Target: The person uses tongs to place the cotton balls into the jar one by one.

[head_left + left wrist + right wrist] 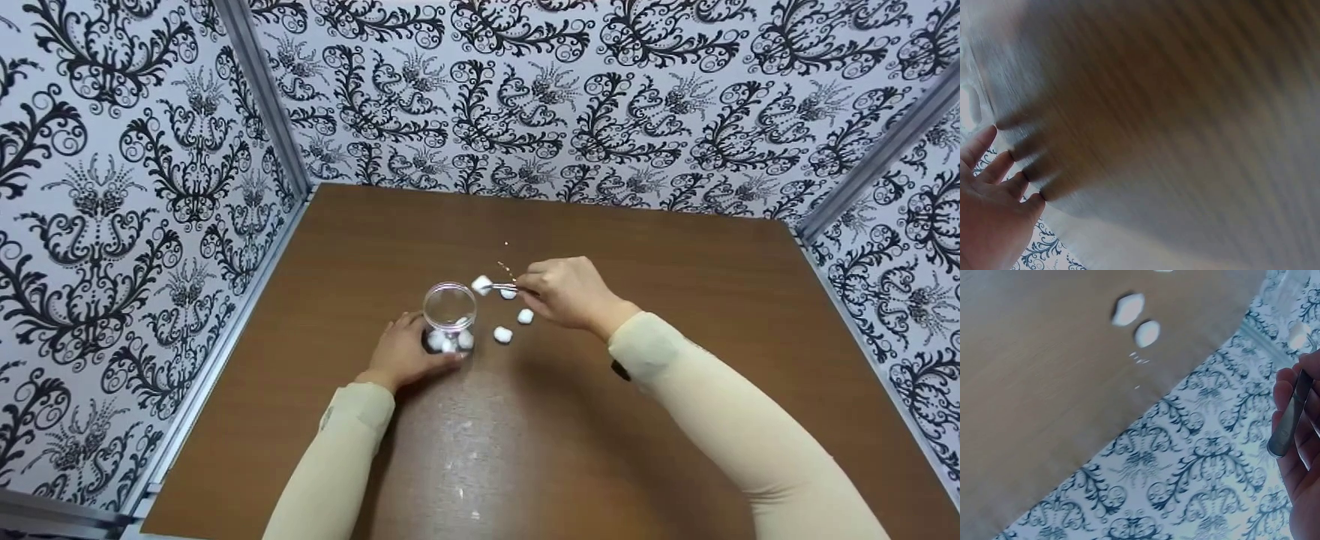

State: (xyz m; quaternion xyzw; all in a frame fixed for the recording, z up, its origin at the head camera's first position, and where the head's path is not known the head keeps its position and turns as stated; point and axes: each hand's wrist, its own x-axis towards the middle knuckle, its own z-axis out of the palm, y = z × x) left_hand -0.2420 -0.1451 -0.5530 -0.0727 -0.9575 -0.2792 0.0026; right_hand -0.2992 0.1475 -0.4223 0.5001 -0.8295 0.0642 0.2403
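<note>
A clear jar (450,307) with several cotton balls (465,340) at its bottom stands on the table. My left hand (409,351) holds it from the left, thumb at the front near the base. In the left wrist view the left hand's fingertips (1002,160) rest at the tabletop, and only an edge of the jar (974,90) shows. My right hand (562,291) grips metal tweezers (504,286), with a cotton ball (481,285) at the tip, just right of the jar's rim. The right wrist view shows the tweezers' rounded end (1280,441) and the cotton ball (1298,336).
More cotton balls lie right of the jar, one in front (503,335), one below the right hand (526,316) and one behind the tweezers (508,293). Small white specks (505,268) show on the brown table (637,450). Patterned walls (525,97) enclose the back and sides.
</note>
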